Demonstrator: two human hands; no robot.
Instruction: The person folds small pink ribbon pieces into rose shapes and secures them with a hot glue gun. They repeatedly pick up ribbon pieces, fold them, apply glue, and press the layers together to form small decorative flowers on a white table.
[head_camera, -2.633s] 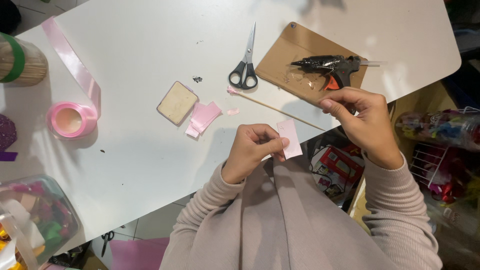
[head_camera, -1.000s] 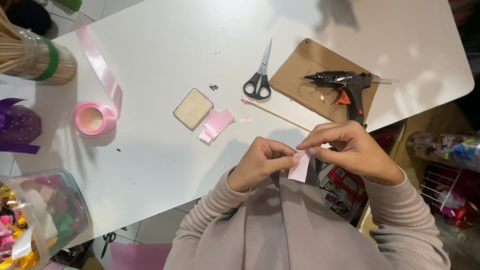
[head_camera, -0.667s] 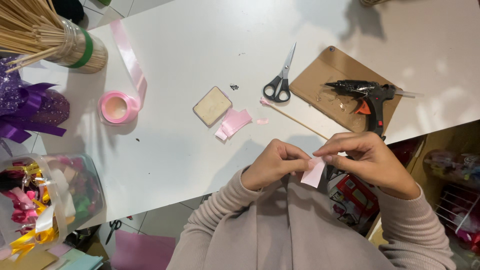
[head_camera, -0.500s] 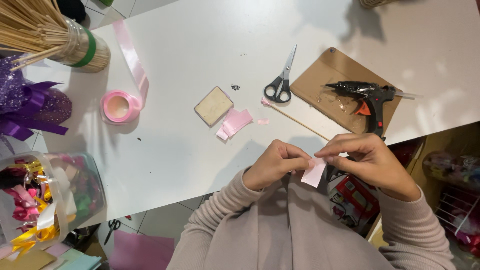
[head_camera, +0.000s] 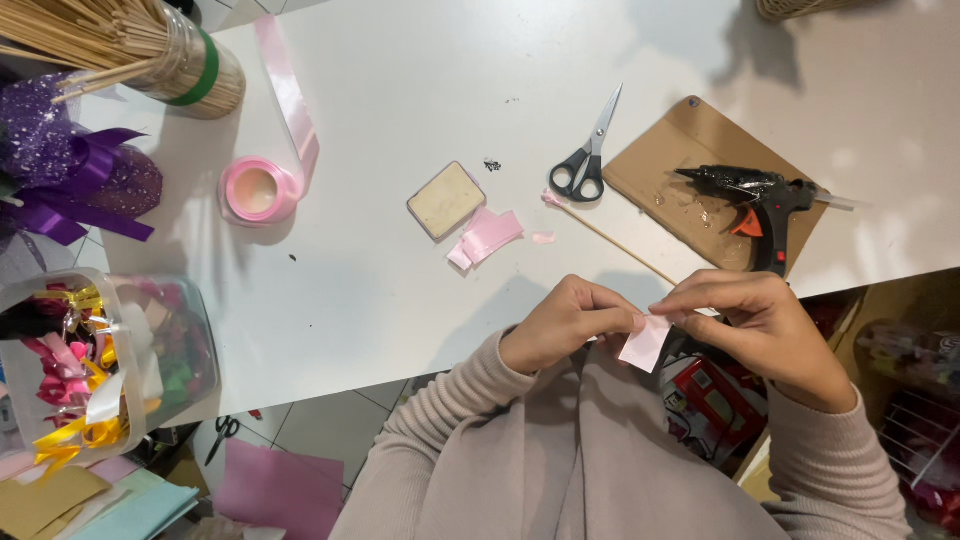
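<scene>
My left hand and my right hand meet just off the near edge of the white table. Between their fingertips they pinch a small piece of pink ribbon, which hangs down from the fingers. On the table in front of them lie a few cut pink ribbon pieces and a thin wooden stick. A pink ribbon roll with a long loose tail sits further left.
Black-handled scissors lie beside a brown board carrying a black glue gun. A small tan square pad, a jar of wooden skewers, purple wrapping and a clear tub of coloured bows stand at left.
My right hand came down to join my left on the pink ribbon piece. The view has shifted, bringing the skewer jar and bow tub further into frame.
</scene>
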